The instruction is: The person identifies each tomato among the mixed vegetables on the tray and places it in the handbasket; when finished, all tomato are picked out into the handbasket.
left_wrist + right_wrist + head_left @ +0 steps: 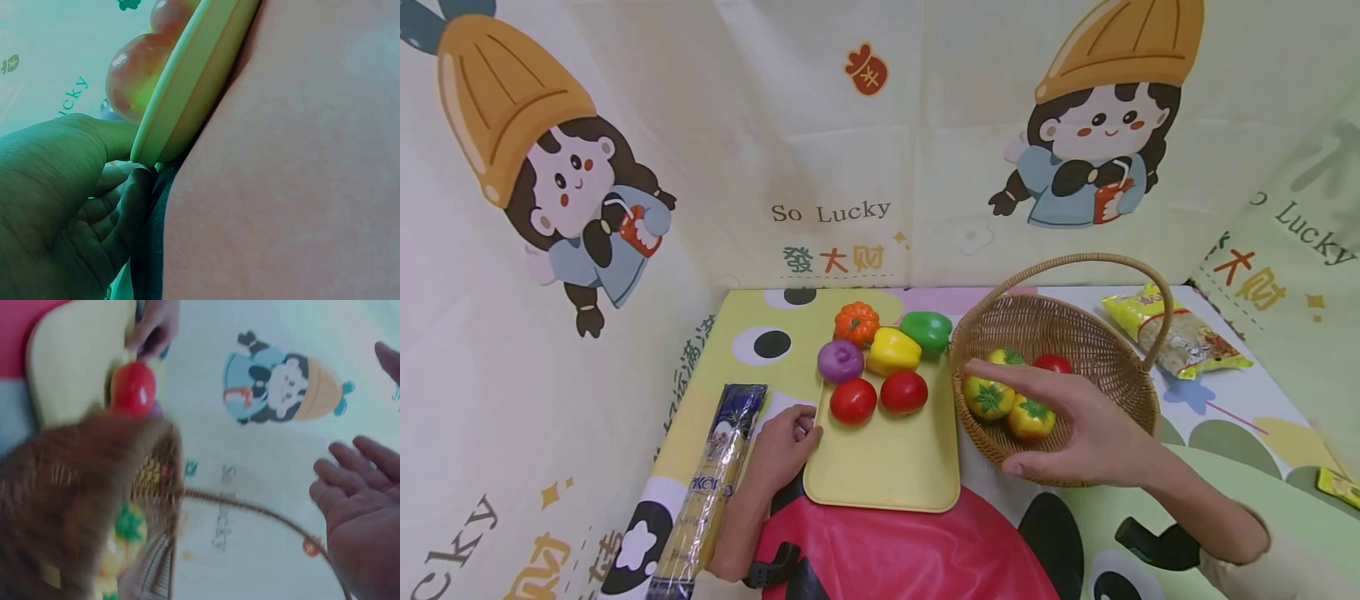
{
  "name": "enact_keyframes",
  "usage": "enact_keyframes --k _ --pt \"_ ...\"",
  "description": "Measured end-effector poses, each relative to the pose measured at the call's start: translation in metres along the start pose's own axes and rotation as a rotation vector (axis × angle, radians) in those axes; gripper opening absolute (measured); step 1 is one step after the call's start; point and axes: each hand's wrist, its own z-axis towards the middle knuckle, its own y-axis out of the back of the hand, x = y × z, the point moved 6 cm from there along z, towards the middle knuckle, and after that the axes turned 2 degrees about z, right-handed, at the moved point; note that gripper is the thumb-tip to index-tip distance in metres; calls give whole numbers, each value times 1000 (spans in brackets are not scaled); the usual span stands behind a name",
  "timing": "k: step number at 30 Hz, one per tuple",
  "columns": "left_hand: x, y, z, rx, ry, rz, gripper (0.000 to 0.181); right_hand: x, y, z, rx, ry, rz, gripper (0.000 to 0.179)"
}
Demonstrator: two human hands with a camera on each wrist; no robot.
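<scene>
My left hand point(781, 448) pinches the left rim of a yellow tray point(883, 475); the left wrist view has the thumb at the rim and the other fingers curled below. Toward the tray's far end sit two red tomatoes point(853, 402), a purple onion point(840, 362), a yellow bell pepper point(893, 350), a green bell pepper point(927, 333) and an orange pumpkin point(857, 322). Over the near side of a wicker basket point(1120, 400), my right hand point(1086, 429) is spread and holds nothing. Inside lie several yellow-red toy fruits point(988, 398) with green tops and a red one point(1052, 363), partly hidden.
Left of the tray lies a long clear pack of noodles point(703, 492), beside my left forearm. A yellow snack bag point(1183, 333) is behind the basket's right side. The basket's tall handle point(1093, 257) arches upward. Another small yellow packet point(1337, 487) is at the right edge.
</scene>
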Motion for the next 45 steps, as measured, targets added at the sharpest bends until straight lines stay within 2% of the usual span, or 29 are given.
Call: enact_keyframes --k 6,11,14,25,30,37,40,45 --pt "0 -1 0 1 3 -2 29 12 -20 0 -20 -33 41 89" --pt "1 -1 1 7 3 6 29 21 -38 3 -50 -39 30 94" --pt "1 -1 1 6 9 12 30 23 -49 7 -56 -71 47 97" --pt "0 -1 1 -4 -20 17 28 14 -90 15 -182 -178 130 100" --pt "1 -1 1 7 -19 20 28 1 -113 18 -269 -243 141 103" --pt "2 -1 0 7 -31 27 28 -31 -140 24 -362 -342 149 108" --pt "2 -1 1 8 -34 29 28 -47 -146 26 -417 -373 162 110" --pt "2 -1 0 3 -26 28 29 -71 -152 34 -471 -442 104 109"
